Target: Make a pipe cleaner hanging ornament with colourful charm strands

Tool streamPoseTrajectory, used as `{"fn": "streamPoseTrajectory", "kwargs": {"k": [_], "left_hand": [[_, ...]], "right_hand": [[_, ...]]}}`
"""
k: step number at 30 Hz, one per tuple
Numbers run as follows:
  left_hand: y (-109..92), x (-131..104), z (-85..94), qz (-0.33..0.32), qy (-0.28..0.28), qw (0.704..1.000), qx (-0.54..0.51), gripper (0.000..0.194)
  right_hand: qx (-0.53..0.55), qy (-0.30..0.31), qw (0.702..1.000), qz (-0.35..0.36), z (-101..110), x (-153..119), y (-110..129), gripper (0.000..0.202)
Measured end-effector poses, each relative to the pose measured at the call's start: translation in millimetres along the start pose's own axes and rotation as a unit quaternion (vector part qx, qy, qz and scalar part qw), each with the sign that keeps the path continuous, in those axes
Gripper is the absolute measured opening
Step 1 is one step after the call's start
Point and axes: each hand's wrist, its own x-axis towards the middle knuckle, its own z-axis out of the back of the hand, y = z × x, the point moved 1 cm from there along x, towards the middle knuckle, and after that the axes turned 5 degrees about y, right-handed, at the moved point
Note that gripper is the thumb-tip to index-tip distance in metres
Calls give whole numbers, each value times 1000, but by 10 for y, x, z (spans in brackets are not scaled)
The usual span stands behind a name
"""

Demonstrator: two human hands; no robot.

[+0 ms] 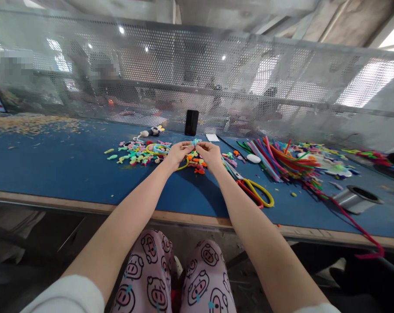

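Observation:
Over the blue table, my left hand and my right hand meet with fingertips pinched on a small light-blue fuzzy piece. Its exact shape is too small to make out. Below and around the fingers lies a heap of small coloured fuzzy twisted pieces, in green, pink, yellow and orange. A yellow fuzzy strand curves out beneath my left hand. Beside my right wrist rest scissors with one red and one yellow handle loop.
To the right lie a bundle of coloured pipe cleaners, a white oval object and a metal spool. A black phone leans against the perforated metal screen. Further left are a small plush figure and pale scraps.

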Motion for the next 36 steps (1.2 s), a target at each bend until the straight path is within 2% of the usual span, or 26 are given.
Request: {"fn": "streamPoseTrajectory", "kwargs": {"k": [2,6,10,18,23,26,29,36], "left_hand": [[4,8,14,2,-7,1000,4,45],[-3,6,27,26,-26,999,17,31],[-13,-8,29,49,-49,998,10,24],[-6,-6,37,72,-58,995,-46,28],[-15,0,37,84,-57,990,-98,29],[-30,-15,22,83,-60,991,-91,24],[-37,-13,15,52,-68,996,-36,19],[-20,39,70,-83,-81,989,93,14]], "right_hand": [[-11,2,1000,3,-1,1,-6,26],[-33,17,999,-10,-2,-18,13,28],[-43,3,998,-44,1,-31,23,30],[-41,10,998,-45,0,-28,26,32],[2,32,999,-30,-36,-45,21,31],[40,53,998,-20,-62,-40,-18,34],[48,45,997,-29,-63,-25,-63,30],[-3,23,999,-27,-38,-24,-60,31]]}}
